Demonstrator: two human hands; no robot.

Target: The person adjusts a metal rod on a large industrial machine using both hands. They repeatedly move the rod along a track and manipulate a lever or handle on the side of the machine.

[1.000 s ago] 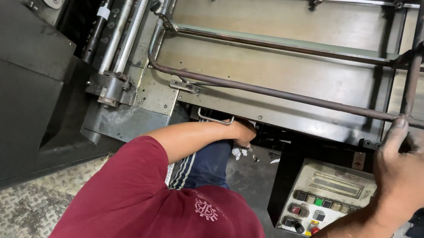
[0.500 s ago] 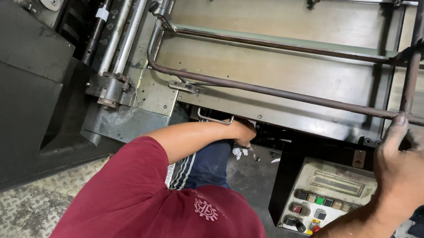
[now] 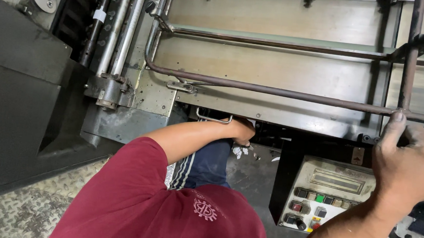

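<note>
The right hand (image 3: 410,163) is closed around a rusty metal bar (image 3: 282,93) that runs along the front of a big machine, the forefinger pointing up just where an upright rod (image 3: 411,53) meets that bar. The grip looks firm and weight-bearing, more a brace than a pull. The left hand (image 3: 243,130) reaches forward and down, under the lower edge of the grey metal panel (image 3: 274,64) that lies behind the bar; its fingers are hidden in the dark gap there, so I cannot tell whether they are spread, curled or clamped on anything. Just above that wrist a small wire handle (image 3: 214,118) hangs from the panel's edge, and below the wrist a few pale scraps (image 3: 241,150) lie on the dark floor. Below the right hand, close under its wrist, sits a cream control box (image 3: 327,194) with coloured buttons and a small display window. Far from both hands, off past the left elbow, steel rollers (image 3: 122,30) stand in a row. As I judge it, the work in hand is feeling for something beneath the panel while steadying on the bar; the next move would call for keeping that brace steady, working by touch, and keeping the right forearm clear of the buttons.
</note>
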